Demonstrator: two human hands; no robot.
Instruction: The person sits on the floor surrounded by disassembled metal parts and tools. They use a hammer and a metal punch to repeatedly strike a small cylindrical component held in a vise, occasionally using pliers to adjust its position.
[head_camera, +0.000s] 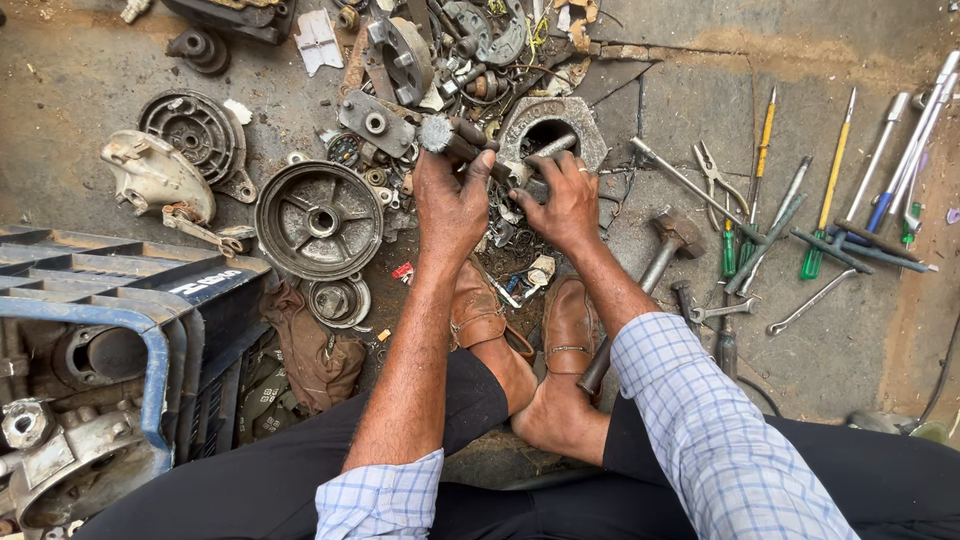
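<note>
**Ravi:** Geared shaft (455, 138) sits in the person's left hand (450, 205), fingers wrapped round the dark stem with the toothed head poking out at the top left, held just above the cluttered concrete floor (90, 70).

**Mina:** And the right hand (565, 200)?

**Ravi:** It is closed on a short metal rod (548, 148) that points toward the hole in the hexagonal housing (550, 125). Both hands are clamped on their parts, close together, over a heap of small greasy bits.

**Mina:** What could go wrong from here, judging by that?

**Ravi:** The parts look oily, so the shaft may slip and drop among the scattered pieces, where a small piece would be hard to find again. If the rod is levered against the shaft at a slant, it could skid off and pinch a finger between the two.

**Mina:** The feet are right under it.

**Ravi:** Yes, the brown sandals (570, 325) leave the feet partly bare, and a hammer (672, 235) lies just beside the right wrist. Anything heavy let go would likely land on them. The brake drum (318, 220) to the left is near enough to be knocked by an elbow.
</note>
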